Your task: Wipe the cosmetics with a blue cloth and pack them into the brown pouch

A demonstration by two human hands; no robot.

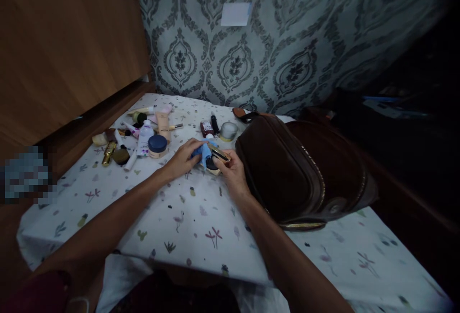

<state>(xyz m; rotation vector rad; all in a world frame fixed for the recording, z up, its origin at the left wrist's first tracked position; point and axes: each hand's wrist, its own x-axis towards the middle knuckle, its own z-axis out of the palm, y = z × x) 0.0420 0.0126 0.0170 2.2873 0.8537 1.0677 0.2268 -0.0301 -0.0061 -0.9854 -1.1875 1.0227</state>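
My left hand (182, 158) pinches a crumpled blue cloth (204, 152) near the middle of the table. Held in my right hand (234, 170) is a gold-edged, dark-faced case that looks like a makeup compact (219, 154). The cloth presses against the near-left side of the case, and the two hands almost meet. Just below them sits a dark, round item with a pale base (212, 169), partly covered by the fingers; I cannot tell whether it is joined to the case. Behind the hands are a dark red bottle (206, 128) and a grey-lidded jar (228, 131).
A large brown leather bag (280, 169) stands close to my right forearm. To the left are a blue-lidded jar (157, 145), a clear bottle (145, 135), a beige tube (163, 125) and several other cosmetics. A wooden cabinet (72, 40) borders the cloth-covered table (151, 226).
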